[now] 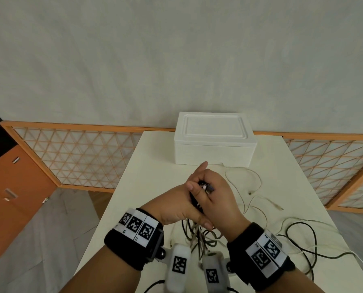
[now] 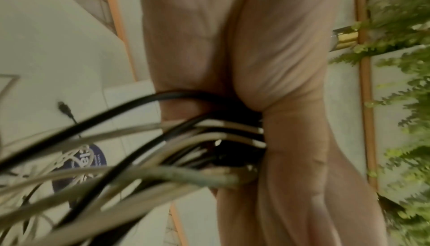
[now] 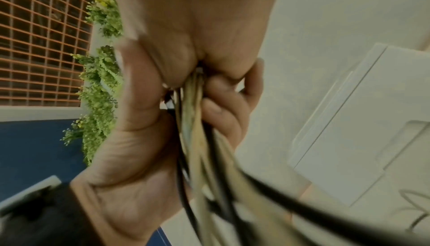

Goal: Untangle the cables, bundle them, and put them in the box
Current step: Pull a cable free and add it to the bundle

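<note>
The cables (image 1: 199, 231) are gathered into one thick hank held up over the middle of the surface (image 1: 138, 187), black and pale strands together, with long loose ends trailing down and sprawling off to the right. They look light and floppy, thin enough to slide past one another, so I'd judge the sensible place to hold is where the strands run side by side, close to the gathered end, rather than out on the tails. The left hand (image 1: 176, 205) has its grip wrapped round the hank, fingers curled over it. The right hand (image 1: 216, 195) presses in against it from the other side, its fingers closed on the same bunch, with a dark plug end poking out at the top. The box (image 1: 215, 142), white foam, sits at the far edge just beyond the hands, and its lid is on; that will need lifting before anything goes in. The trailing loops on the right could snag or drag as the hank is lifted.
</note>
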The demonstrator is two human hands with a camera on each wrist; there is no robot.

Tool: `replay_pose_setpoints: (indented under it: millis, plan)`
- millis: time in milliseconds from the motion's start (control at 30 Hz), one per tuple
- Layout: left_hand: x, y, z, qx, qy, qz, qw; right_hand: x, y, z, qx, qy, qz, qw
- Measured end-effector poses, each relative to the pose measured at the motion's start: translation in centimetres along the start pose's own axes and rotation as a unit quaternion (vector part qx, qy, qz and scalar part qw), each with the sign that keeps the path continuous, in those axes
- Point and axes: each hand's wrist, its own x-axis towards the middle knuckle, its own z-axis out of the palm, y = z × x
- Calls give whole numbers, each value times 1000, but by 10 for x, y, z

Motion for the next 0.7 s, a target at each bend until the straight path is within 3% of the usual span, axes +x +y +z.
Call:
replay_pose_setpoints:
  millis: [133, 233, 400, 467, 600, 700]
  plan:
    - [-3, 7, -2, 168, 70, 39, 983, -3, 4, -1, -76, 9, -94, 993]
    - [-2, 7, 2, 212, 123, 84, 966, 0, 6, -1, -51, 4, -111, 993]
    - [2, -2, 6, 52, 208, 49, 976, 5, 3, -14, -101, 26, -127, 986]
    - [2, -5, 7, 69, 209, 52, 974, 6, 0, -15, -110, 4, -156, 982]
    - [6, -4, 9, 210, 225, 73, 949, -1, 6, 2, -139, -3, -192, 972]
    - [5, -5, 14, 173, 224, 69, 956, 1, 8, 1, -176, 11, -213, 961]
